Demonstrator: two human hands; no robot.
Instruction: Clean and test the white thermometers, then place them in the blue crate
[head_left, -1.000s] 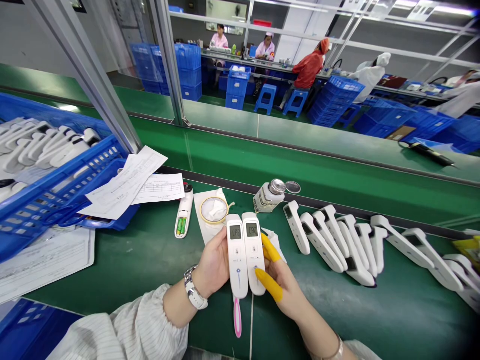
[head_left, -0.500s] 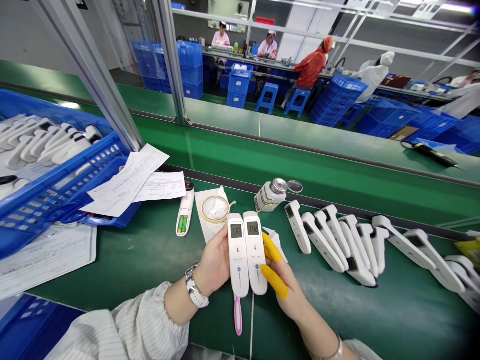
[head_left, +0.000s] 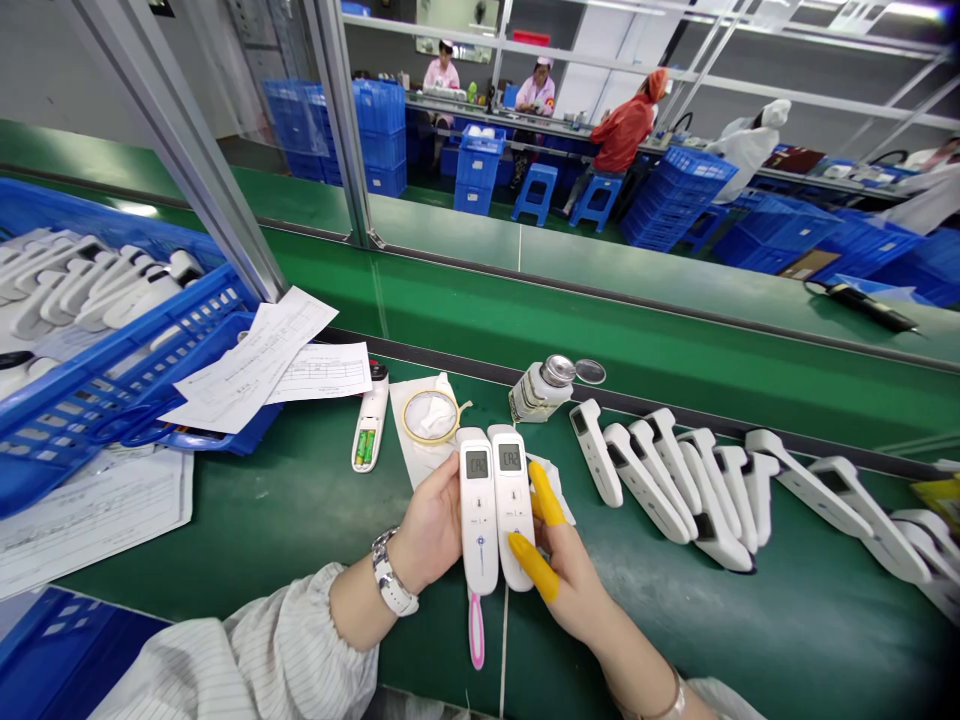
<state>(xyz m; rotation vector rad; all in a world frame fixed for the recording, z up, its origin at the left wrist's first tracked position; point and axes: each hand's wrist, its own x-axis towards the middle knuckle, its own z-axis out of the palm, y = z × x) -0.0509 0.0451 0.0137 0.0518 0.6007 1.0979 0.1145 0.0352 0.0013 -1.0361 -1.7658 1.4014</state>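
Side by side above the green bench are two white infrared thermometers, both screens lit with what reads like "CA2". My left hand point(head_left: 431, 525) is closed around the left thermometer point(head_left: 480, 535). The right thermometer point(head_left: 514, 510) is gripped by my right hand point(head_left: 559, 560), whose thumb and a finger wear yellow finger cots; the thumb lies on its front. Below the left thermometer, a pink-edged loop point(head_left: 476, 632) sticks out on the bench. Just beyond my hands are a yellow-rimmed round mesh point(head_left: 430, 416) on white paper and a glass bottle point(head_left: 538, 390) with its metal lid flipped open.
Several white thermometers point(head_left: 652, 485) lie in a row at right. Another thermometer point(head_left: 367, 430) shows green batteries. At left stand a blue crate point(head_left: 142, 350) of thermometers and papers point(head_left: 255, 360). A metal post point(head_left: 180, 150) rises there. Co-workers sit beyond the green conveyor point(head_left: 600, 320).
My right thumb has slid left and slightly up across the front of the right thermometer. Both thermometers have shifted very slightly to the right.
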